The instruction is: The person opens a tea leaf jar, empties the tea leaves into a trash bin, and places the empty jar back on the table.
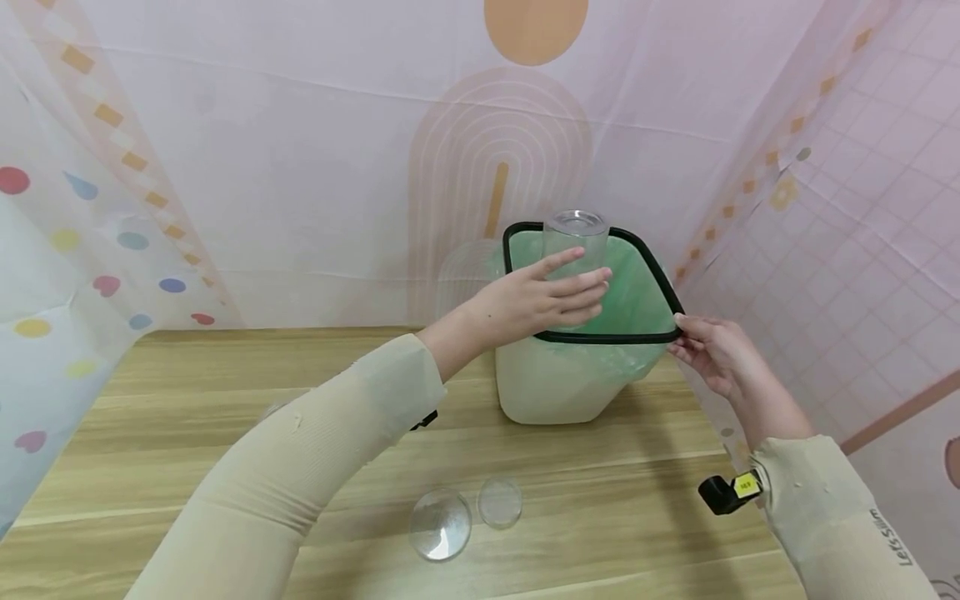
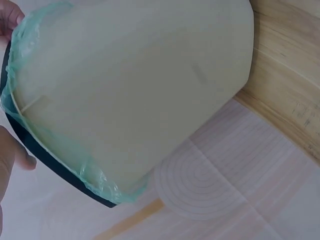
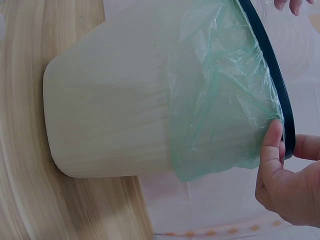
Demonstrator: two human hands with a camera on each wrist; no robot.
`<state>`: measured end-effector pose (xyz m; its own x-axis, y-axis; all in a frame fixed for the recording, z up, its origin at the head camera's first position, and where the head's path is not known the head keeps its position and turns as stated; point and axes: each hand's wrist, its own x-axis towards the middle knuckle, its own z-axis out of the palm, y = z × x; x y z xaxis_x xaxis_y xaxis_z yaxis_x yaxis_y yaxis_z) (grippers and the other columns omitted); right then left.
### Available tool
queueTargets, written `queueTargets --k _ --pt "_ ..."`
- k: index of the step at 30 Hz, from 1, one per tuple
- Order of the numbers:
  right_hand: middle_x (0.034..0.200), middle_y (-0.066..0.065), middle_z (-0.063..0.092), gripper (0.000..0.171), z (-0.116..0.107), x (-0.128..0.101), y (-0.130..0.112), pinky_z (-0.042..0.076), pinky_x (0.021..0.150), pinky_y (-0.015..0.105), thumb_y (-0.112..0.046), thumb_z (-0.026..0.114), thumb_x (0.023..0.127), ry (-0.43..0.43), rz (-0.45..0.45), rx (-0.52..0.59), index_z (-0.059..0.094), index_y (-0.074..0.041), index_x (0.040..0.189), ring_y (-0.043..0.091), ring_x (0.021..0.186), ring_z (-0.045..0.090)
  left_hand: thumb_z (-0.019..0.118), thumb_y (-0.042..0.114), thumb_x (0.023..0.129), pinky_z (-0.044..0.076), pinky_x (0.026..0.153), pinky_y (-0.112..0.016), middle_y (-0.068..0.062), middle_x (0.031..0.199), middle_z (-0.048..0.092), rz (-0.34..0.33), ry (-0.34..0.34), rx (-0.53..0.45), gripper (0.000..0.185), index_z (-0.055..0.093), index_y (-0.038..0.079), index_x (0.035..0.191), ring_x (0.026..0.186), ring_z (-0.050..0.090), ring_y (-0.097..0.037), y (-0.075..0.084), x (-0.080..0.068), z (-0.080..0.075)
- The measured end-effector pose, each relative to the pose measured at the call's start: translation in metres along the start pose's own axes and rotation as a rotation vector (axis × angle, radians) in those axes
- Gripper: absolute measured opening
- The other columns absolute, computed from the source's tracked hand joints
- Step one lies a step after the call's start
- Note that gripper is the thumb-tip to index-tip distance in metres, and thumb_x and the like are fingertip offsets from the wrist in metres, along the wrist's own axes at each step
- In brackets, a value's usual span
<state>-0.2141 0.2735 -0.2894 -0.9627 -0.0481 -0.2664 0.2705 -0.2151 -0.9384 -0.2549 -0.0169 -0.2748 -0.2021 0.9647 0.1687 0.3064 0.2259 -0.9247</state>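
Observation:
A cream waste bin [image 1: 558, 387] with a green bag liner [image 1: 630, 287] and a black rim [image 1: 600, 337] stands tilted at the back of the wooden table [image 1: 225, 417], its mouth turned towards me. My left hand [image 1: 577, 287] holds a clear glass [image 1: 575, 237] in front of the bin's mouth, fingers wrapped round it. My right hand [image 1: 686, 337] pinches the rim at its right corner. In the right wrist view the thumb [image 3: 272, 145] presses on the liner [image 3: 220, 95] beside the rim [image 3: 280, 100]. The left wrist view shows the bin's side [image 2: 130, 90].
Two more clear glass pieces, a larger [image 1: 440, 525] and a smaller [image 1: 500, 502], lie on the table near its front edge. Pink patterned sheets [image 1: 300, 167] hang close behind and on both sides. A small black device [image 1: 723, 492] sits on my right wrist.

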Motion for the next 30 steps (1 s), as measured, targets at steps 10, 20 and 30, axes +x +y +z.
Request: queueTargets --k 10,20,30 --pt "0.072 0.003 0.056 0.018 -0.001 0.001 0.002 0.053 0.065 0.019 -0.009 0.054 0.094 0.001 -0.001 -0.004 0.061 -0.005 0.078 0.011 0.064 0.056 0.053 0.002 0.088 0.003 0.114 -0.049 0.001 0.153 0.021 -0.085 -0.016 -0.077 0.067 0.026 0.024 0.146 0.142 0.012 -0.019 -0.004 -0.005 0.007" --pt "0.073 0.003 0.056 0.017 -0.002 0.000 0.001 0.053 0.066 0.018 -0.011 0.054 0.093 0.012 0.004 -0.010 0.061 -0.005 0.079 0.011 0.065 0.057 0.045 -0.006 0.087 0.010 0.114 -0.047 -0.001 0.144 0.036 -0.297 0.152 -0.164 0.057 0.037 0.019 0.138 0.136 0.026 -0.020 -0.004 -0.012 0.016" --pt "0.071 0.003 0.055 0.017 -0.001 0.002 0.000 0.053 0.064 0.018 -0.010 0.055 0.093 0.017 0.006 0.003 0.061 -0.006 0.077 0.011 0.063 0.056 0.041 -0.008 0.090 0.018 0.112 -0.046 0.000 0.141 0.042 -0.440 0.228 -0.221 0.054 0.040 0.018 0.138 0.132 0.033 -0.021 -0.007 -0.021 0.018"
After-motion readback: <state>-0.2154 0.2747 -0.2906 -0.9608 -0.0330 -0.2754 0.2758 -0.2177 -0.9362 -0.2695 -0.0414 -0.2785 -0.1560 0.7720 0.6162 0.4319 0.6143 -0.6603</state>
